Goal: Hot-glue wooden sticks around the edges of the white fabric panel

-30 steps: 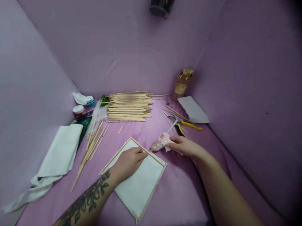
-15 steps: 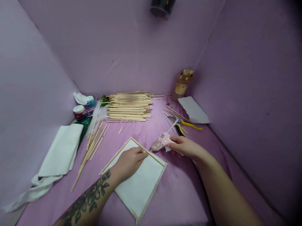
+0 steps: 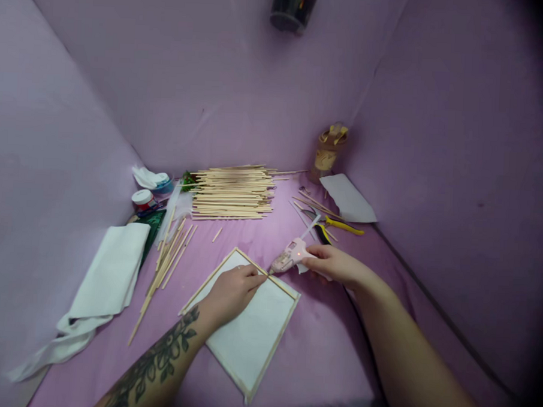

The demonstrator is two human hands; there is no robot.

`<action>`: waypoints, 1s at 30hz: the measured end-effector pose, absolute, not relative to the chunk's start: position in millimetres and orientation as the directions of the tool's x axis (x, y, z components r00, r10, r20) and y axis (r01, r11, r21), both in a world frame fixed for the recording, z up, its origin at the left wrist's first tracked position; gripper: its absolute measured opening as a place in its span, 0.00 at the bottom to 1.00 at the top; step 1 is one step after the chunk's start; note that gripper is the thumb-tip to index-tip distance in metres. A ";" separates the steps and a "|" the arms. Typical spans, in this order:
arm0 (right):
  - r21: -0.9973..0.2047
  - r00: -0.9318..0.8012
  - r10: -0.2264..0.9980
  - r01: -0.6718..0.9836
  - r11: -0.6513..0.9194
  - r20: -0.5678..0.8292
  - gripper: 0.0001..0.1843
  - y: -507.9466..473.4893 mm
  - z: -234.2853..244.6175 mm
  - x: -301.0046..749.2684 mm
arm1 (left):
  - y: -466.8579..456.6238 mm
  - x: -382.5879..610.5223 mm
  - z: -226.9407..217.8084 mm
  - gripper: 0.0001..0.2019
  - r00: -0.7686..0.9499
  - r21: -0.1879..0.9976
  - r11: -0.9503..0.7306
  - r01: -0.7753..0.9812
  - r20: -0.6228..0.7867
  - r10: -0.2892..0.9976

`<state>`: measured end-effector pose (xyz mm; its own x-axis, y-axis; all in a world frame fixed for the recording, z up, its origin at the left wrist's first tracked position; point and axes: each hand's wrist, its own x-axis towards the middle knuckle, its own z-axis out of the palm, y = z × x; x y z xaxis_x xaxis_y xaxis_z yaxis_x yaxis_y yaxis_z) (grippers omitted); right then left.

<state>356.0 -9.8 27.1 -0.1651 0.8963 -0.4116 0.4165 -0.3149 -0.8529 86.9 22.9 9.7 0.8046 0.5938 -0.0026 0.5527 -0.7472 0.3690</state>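
Note:
A white rectangular panel (image 3: 261, 335), edged with thin wooden sticks, lies at an angle on the cloth. My left hand (image 3: 236, 289) rests over the panel, fingers bent and close together, its fingertips holding the stick (image 3: 281, 285) along the upper right edge. What the thumb does is partly hidden. A small pale pink glue gun (image 3: 291, 256) is in my right hand (image 3: 332, 265), fingers wrapped round its handle. Its red light is on and a glue stick pokes out of its back. The nozzle is at that same stick, close to my left fingertips.
A pile of wooden sticks (image 3: 233, 193) lies at the back, with loose sticks (image 3: 173, 253) at left. Folded white cloth (image 3: 109, 268) lies far left. Yellow-handled pliers (image 3: 345, 225), white paper (image 3: 349, 198) and a brown cup (image 3: 326, 155) are at right. Walls close in the sides.
My left fingertips have shifted slightly right along the stick, toward the nozzle. The glue gun has moved very slightly left; the panel stays in place.

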 end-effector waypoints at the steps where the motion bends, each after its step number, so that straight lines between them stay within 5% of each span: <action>1: -0.855 -0.160 0.899 0.412 -0.315 -0.408 0.15 -9.8 27.3 357.3 | 22.6 86.7 9.9 0.16 0.807 0.363 -0.751 0.551 -0.005 0.590; 30: -0.832 -0.177 0.890 0.466 -0.300 -0.420 0.16 -11.4 26.6 361.4 | 20.5 88.8 11.9 0.17 0.834 0.351 -0.778 0.522 -0.019 0.551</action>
<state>361.4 -11.4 26.6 -0.1775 0.8899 -0.4203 0.4660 -0.3002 -0.8323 88.8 20.5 11.9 0.8342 0.5512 -0.0191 0.5218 -0.7775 0.3510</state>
